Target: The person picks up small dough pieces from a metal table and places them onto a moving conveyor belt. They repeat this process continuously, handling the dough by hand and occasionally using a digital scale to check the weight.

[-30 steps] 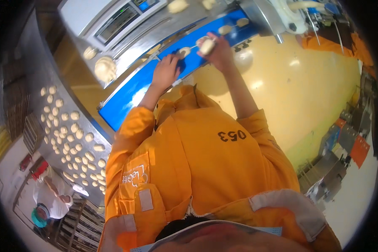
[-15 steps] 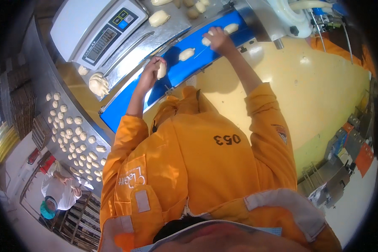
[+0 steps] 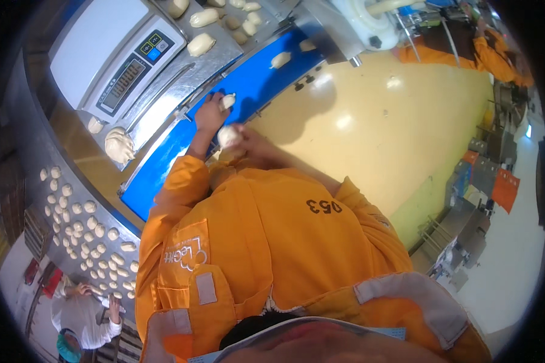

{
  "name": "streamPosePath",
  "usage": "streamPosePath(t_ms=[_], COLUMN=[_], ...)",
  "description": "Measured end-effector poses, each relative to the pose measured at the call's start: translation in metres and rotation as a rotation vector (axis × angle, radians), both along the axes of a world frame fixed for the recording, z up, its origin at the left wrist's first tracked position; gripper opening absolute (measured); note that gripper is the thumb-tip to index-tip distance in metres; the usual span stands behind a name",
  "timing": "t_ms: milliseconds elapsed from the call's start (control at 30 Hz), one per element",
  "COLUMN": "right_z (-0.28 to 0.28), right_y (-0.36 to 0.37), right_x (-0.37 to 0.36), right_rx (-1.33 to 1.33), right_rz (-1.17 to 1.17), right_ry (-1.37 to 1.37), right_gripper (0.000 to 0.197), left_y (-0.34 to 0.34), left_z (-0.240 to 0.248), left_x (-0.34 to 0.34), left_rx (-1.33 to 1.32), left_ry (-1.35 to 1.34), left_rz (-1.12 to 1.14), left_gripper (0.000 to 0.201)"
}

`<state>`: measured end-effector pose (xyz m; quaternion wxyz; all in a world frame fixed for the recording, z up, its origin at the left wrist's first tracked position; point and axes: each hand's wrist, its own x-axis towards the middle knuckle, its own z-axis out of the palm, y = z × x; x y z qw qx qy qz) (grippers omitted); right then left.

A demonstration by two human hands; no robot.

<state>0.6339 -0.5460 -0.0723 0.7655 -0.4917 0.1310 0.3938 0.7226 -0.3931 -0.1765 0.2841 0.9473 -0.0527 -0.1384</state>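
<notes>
Two bare hands are each handling dough at the blue belt (image 3: 254,78). The left hand (image 3: 208,116) is grasping a pale dough piece (image 3: 227,101) over the belt's middle stretch, its fingers curling round one side. The right hand (image 3: 252,143), showing blurred, is holding a rounder dough lump (image 3: 229,137) at the belt's near edge; how firmly it is gripping, I cannot tell.

Because that lump is hanging so close to the edge, a loose grip could be sending it off the belt toward the yellow floor (image 3: 369,139). Squeezing too hard could be denting either piece, since the dough is looking soft. Toward the belt's right end, an oblong dough piece (image 3: 280,59) is lying unattended; if the belt is running, it could be slipping past while both hands are busy.

The dough is looking smooth, matte and creamy, while the belt is shining flat and slick. Beyond the belt's left part, a large dough mass (image 3: 120,145) is slumping in folds near a boxy white scale (image 3: 103,51).
</notes>
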Motion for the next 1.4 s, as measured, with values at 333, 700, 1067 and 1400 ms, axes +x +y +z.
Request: streamPosePath(t_ms=[333,700,1067,1400], right_z=[0.131,0.215,0.17,0.226], right_y=[0.057,0.209,0.225,0.17], right_x=[0.065,0.247,0.212,0.215], right_rx=[-0.085,-1.2,-1.014,0.089], right_rz=[-0.031,-0.184,-0.513,-0.027], right_ry=[-0.647,-1.615,-1.526,-0.751], right_gripper=[0.039,0.071,0.051,0.041], left_y=[0.127,0.238,0.282,0.25], left_z=[0.054,0.106,0.13,0.142], left_x=[-0.091,-0.244,-0.282,-0.23], left_rx=[-0.85,-1.117,-0.965,-0.942], left_ry=[0.44,0.331,0.302,0.204], left_rz=[0.225,0.784,0.855,0.838], left_gripper=[0.029,0.03,0.031,0.027])
